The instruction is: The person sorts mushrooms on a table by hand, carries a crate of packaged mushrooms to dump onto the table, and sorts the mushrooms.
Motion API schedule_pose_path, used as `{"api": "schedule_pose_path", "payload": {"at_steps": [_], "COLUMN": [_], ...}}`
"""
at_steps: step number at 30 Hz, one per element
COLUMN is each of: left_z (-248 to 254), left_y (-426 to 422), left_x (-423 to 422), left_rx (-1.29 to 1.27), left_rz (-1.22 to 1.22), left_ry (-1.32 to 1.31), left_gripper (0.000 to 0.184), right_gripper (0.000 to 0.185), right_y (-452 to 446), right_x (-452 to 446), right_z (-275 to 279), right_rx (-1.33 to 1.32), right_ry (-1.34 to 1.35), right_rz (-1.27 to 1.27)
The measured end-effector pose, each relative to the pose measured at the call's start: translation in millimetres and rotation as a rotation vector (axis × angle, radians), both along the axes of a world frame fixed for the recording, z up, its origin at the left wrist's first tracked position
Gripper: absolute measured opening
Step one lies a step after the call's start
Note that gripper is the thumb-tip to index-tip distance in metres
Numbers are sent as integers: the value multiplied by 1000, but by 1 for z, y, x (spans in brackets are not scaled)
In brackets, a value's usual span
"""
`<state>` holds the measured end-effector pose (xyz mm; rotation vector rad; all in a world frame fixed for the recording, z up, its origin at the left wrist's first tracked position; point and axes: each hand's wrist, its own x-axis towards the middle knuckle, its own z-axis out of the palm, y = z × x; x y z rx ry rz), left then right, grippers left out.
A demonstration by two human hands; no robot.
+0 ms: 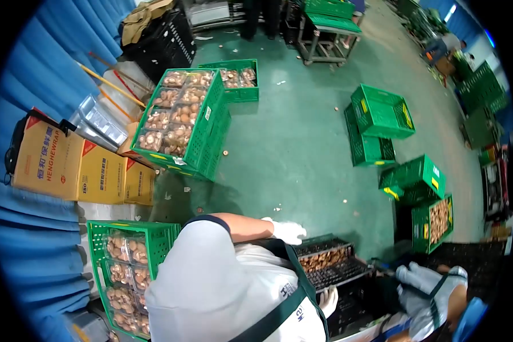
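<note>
Loose brown mushrooms (326,259) in a black crate (339,275), directly before the torso. Left hand (289,232) gloved, near one corner; right hand (328,301) at the opposite side (impossible to tell either set of fingers as spread or pinching). Behind, packed mushroom trays (119,273) in a green crate (165,229); farther off, stacked green crates (215,122) on green floor (268,154).

Two gloved hands (289,232), three lettered cartons (101,174)
</note>
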<state>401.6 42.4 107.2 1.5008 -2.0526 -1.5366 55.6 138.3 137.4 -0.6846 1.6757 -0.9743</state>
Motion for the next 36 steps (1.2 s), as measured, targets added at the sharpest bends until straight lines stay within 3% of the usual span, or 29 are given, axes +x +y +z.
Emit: {"api": "schedule_pose_path", "payload": {"at_steps": [4,8,10,12,16,18,21,25,29,31,32,33,34,36], "left_z": [-47,-60,-78,-113,-198,-188,-184,-190,-233,-315,-364,-331,-240,-199], "left_y": [-42,-47,-51,-41,-3,3,-5,-41,-85,-90,-74,-102,-163,-208], "left_x": [58,99,109,109,121,131,141,167,226,251,274,313,370,441], "left_rx": [-74,-21,208,288,575,695,652,625,667,605,397,582,731,531], "left_rz": [485,768,779,842,889,1088,1418,1552,1368,1203,816,1052,1469,1770], "left_ry": [-14,-62,-83,-20,-309,-227,-181,-111,-156,-174,-322,-206,-33,72], "left_gripper": [46,45,45,46,46,47,46,45,46,46,35,35,47,46], "right_gripper": [36,33,33,33,32,31,30,31,33,33,33,33,33,33], "right_y": [-128,-209,-245,-280,-363,-406,-466,-547,-617,-646,-658,-665,-679,-695], "right_x": [90,97,90,88,88,114,172,268,396,469,503,548,580,653], "right_z": [45,29,12,1,-36,-29,-17,-30,-53,-60,-61,-48,-57,-50], "right_rx": [-241,-208,-198,-110,-98,-97,-95,-112,-49,-97,-112,-132,-177,-181], "right_ry": [321,197,263,284,305,356,440,468,515,525,532,552,493,405], "right_rz": [654,725,770,761,878,971,1212,1527,1623,1604,1604,1645,1701,1761]}}
